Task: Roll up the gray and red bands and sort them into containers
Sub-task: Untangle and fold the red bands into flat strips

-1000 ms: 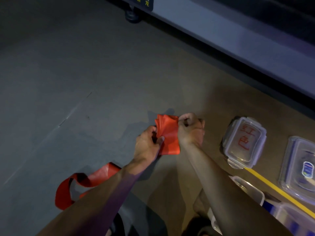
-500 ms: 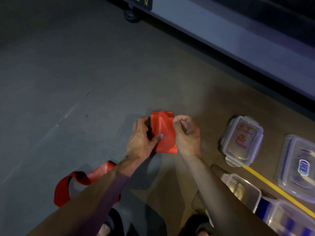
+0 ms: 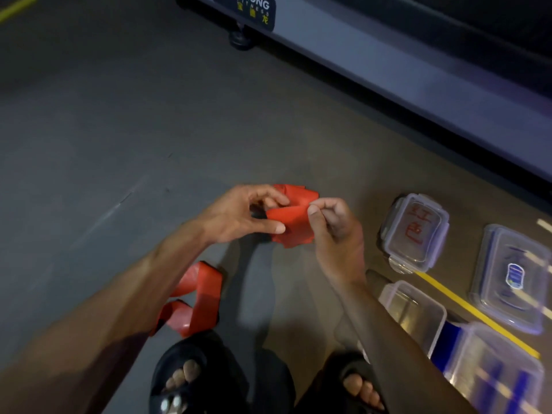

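You hold the red band [image 3: 291,222] above the floor [image 3: 119,130], partly folded into a loose bundle between both hands, its free tail looping down beside your left forearm. Your left hand [image 3: 239,215] pinches the bundle's left edge with thumb and fingertips; your right hand [image 3: 334,225], fingers curled, pinches its upper right edge. To your right lie a red-lettered lid [image 3: 415,231], a second lid [image 3: 513,276] and an open clear container [image 3: 415,309].

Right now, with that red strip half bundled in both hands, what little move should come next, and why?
Probably another turn of the roll: the left hand and right hand hold the red band loosely bundled, while its tail trails unrolled on the floor.
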The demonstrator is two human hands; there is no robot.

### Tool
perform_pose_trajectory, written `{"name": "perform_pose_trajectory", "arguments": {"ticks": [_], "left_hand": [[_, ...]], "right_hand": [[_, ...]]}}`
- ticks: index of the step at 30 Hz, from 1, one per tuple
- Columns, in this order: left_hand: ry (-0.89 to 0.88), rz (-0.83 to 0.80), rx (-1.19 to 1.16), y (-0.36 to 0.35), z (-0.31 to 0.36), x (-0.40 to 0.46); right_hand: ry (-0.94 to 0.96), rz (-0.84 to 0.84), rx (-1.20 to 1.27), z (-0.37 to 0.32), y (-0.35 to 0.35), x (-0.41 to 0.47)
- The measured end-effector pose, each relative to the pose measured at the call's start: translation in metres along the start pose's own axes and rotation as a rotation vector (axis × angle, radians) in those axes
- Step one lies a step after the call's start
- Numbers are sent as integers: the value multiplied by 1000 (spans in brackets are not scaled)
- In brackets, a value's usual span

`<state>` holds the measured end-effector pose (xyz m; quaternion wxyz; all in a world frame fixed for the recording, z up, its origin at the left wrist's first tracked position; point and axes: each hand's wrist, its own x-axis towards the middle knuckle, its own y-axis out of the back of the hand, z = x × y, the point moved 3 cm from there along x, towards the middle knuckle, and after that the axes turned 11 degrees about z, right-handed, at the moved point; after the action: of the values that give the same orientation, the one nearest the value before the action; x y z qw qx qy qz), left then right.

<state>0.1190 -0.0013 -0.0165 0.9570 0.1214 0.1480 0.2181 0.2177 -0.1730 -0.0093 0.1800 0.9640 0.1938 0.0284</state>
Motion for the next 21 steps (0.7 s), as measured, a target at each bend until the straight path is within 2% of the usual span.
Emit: {"name": "perform_pose_trajectory", "arguments": {"ticks": [4,7,15,21], "left_hand": [[9,119,-168,-3,12,-32],[4,198,-211,1,27,-50],[-149,246,-176,37,117,-90],[-338,296,-39,69,222,-124]], "right_hand": [[-10,41,52,-13,11,-16],[-32,28,103,-27,22,-27],[-217,-44,294,-114,55,-42],[-222,2,299,-219,89,-45]]}}
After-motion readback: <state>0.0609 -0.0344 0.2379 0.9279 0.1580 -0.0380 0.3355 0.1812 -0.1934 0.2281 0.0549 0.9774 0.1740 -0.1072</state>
